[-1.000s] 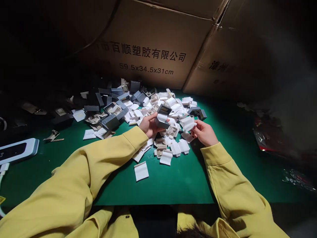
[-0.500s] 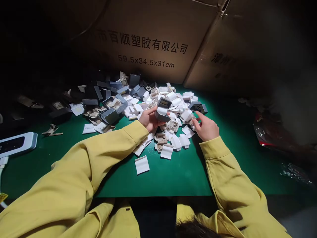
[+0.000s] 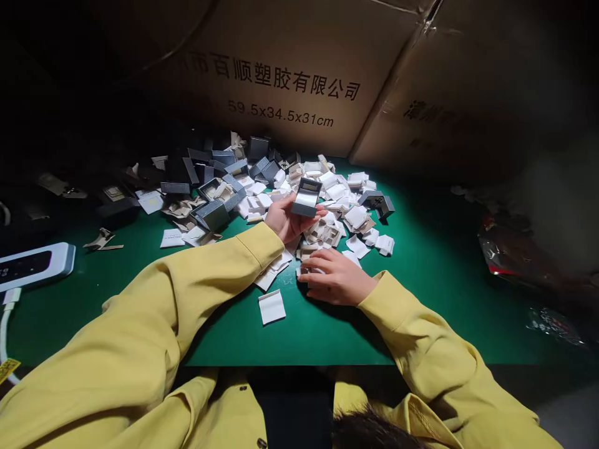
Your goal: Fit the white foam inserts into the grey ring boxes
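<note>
Right hand [image 3: 337,279] now down on white inserts [image 3: 355,218] — left-hand [image 3: 285,219] fingers around grey box [image 3: 306,197].

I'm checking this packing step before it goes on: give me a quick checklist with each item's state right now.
1. Left hand grips the small grey box: ok.
2. Box open, white lining facing up: ok.
3. Right hand flat on the white inserts at the near edge of the pile: ok.
4. Insert pinched in the right hand: cannot tell, fingers cover it.
5. Bare green mat in front of the hands: ok.
</note>
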`<state>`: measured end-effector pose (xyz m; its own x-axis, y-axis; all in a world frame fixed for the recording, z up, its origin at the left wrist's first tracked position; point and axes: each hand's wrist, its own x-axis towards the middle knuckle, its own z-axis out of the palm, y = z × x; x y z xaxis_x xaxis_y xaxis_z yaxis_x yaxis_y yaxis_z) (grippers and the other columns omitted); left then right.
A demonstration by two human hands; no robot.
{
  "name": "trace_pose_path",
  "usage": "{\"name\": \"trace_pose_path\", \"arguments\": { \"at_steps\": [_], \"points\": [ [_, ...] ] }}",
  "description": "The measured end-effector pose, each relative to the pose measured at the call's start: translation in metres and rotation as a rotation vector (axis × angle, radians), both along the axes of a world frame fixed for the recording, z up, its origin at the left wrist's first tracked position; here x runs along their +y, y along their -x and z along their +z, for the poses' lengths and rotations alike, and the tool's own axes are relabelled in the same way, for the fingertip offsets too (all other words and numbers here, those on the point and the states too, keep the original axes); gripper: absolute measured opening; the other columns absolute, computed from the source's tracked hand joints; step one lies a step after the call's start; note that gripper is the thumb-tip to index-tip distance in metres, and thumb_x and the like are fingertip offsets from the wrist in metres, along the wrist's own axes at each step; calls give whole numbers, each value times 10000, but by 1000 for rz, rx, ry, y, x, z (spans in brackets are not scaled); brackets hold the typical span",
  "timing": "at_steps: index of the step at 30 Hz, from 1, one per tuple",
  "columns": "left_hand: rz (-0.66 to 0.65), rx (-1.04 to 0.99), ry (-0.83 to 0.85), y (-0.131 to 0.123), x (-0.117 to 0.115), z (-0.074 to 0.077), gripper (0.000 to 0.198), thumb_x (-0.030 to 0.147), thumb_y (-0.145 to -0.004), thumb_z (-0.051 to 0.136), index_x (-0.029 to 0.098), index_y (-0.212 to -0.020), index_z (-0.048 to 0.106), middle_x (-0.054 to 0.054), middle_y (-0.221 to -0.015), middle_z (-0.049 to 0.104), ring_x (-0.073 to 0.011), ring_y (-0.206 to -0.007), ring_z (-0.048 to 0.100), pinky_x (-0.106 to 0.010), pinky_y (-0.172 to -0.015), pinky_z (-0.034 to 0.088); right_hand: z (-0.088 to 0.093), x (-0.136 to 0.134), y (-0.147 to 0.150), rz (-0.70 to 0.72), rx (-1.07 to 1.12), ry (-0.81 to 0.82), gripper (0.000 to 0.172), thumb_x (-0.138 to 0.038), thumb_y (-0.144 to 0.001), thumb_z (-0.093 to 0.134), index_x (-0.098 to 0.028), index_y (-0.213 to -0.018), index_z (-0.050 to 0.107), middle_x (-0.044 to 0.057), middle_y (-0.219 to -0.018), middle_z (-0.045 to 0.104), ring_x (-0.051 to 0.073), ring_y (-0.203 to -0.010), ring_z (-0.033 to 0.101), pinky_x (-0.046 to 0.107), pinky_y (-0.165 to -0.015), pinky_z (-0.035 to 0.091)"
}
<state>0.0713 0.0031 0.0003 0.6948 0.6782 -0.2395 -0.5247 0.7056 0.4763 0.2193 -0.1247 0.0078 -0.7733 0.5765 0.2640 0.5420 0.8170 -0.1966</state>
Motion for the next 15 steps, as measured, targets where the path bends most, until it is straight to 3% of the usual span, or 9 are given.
{"name": "trace_pose_path", "arguments": {
  "at_steps": [6,12,15],
  "points": [
    [-8,20,19,1,-2,-2,508,363,-903,331,-31,-1136,551,-195,-835,694,-247,-799,689,-274,-604,577,8,7,-32,-178,180,16,228,-284,-879,450,-191,-949,645,76,-863,670,158,-768,580,293,-699,462],
    [18,34,23,0,-3,1,487,340,-904,325,-23,-1145,543,-187,-807,697,-233,-732,692,-277,-593,576,-7,14,-40,-432,-67,25,205,-265,-886,447,-200,-850,637,67,-786,641,176,-736,535,276,-619,422],
    [13,56,21,0,-5,4,497,339,-908,315,-41,-1141,537,-190,-792,696,-226,-700,689,-271,-586,572,-10,17,-44,-528,-146,19,210,-371,-856,513,-185,-867,611,76,-816,616,199,-756,532,296,-624,426]
  ]
}}
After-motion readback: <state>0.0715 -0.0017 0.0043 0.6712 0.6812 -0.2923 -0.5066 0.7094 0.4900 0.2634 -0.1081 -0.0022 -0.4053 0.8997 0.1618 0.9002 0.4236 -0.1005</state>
